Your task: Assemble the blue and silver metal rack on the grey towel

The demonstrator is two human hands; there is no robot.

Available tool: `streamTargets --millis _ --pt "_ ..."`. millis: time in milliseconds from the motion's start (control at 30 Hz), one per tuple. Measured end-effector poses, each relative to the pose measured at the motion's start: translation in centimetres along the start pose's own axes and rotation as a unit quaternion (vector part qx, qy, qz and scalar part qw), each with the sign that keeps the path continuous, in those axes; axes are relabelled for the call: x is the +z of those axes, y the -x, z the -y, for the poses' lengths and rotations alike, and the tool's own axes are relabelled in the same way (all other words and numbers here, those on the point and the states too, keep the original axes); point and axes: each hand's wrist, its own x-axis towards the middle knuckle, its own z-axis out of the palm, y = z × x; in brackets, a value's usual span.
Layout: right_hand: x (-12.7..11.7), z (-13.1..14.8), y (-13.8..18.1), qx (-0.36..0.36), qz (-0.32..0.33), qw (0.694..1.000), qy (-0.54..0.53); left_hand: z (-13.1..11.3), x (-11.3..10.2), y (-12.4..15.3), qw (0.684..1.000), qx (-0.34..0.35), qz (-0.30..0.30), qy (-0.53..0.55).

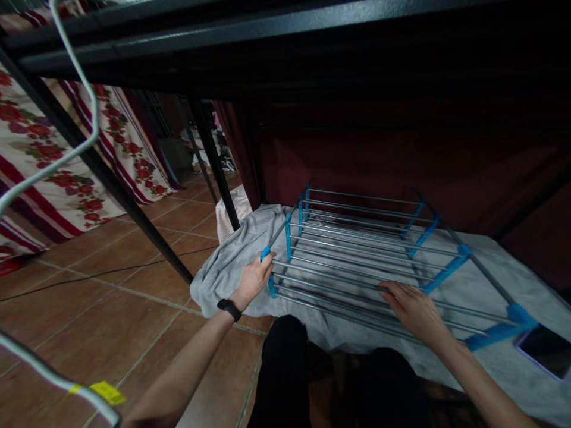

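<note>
A shoe rack (339, 257) of thin grey metal tubes and blue plastic joints lies on a grey blanket (250, 238) in front of me. My left hand (255, 278), with a black band on its wrist, is closed around the rack's near left corner, by a blue joint. Across the front, my right hand (413, 310) curls its fingers over one of the long tubes, right of the middle. Part of that grip is hidden under the palm. Beside the rack's near right corner lies a phone (546, 351) with a dark screen.
A black metal bunk frame (285, 35) spans low overhead, with posts on the left. Dark red cloth (357, 154) hangs behind the rack. A white bent tube (66, 157) stands close on the left. Beyond are a tiled floor (134, 309), a black cable and a flowered curtain (107, 137).
</note>
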Motion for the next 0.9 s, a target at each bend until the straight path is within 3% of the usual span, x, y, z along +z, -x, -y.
streamTargets --millis 267,433,567,900 --pt "-0.1 0.2 -0.1 -0.003 -0.014 1.0 0.006 -0.6 0.0 0.3 0.999 -0.025 -0.039 0.024" --pt "-0.1 0.2 -0.1 -0.007 -0.019 1.0 -0.002 -1.2 0.4 0.3 0.984 -0.046 -0.119 0.124" --pt "-0.3 0.4 -0.2 0.002 -0.025 1.0 0.0 -1.6 1.0 0.0 0.973 -0.065 -0.135 0.176" --pt "0.1 0.3 -0.1 0.014 -0.012 1.0 0.001 -2.6 1.5 -0.1 0.971 -0.126 -0.147 0.138"
